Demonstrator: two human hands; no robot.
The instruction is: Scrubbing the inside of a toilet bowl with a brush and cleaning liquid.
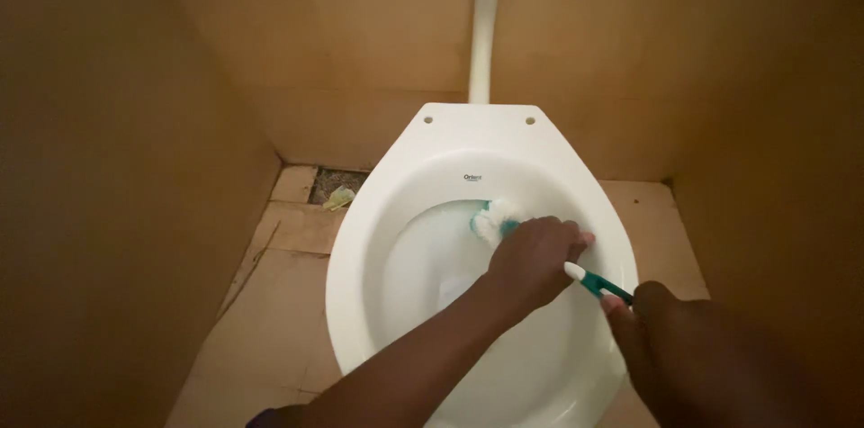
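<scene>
Left hand (533, 259) gripping toilet brush (498, 219) inside white toilet bowl (360, 257), right hand (661, 329) alongside

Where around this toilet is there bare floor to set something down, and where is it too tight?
Bare floor tiles lie between the left wall and the toilet bowl. A smaller patch sits right of the bowl by the right wall. Crowded: inside the bowl, where the left hand and right hand hold the brush. The back-left corner holds debris.

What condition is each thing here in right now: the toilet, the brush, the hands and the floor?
White ceramic toilet bowl: seatless, uncovered.
Teal-and-white plastic toilet brush: head pressed inside the bowl.
Left hand: closed around the brush shaft.
Right hand: gripping the handle end.
White vertical pipe: upright behind the bowl.
Beige tiled floor: stained; debris in the left corner.
</scene>
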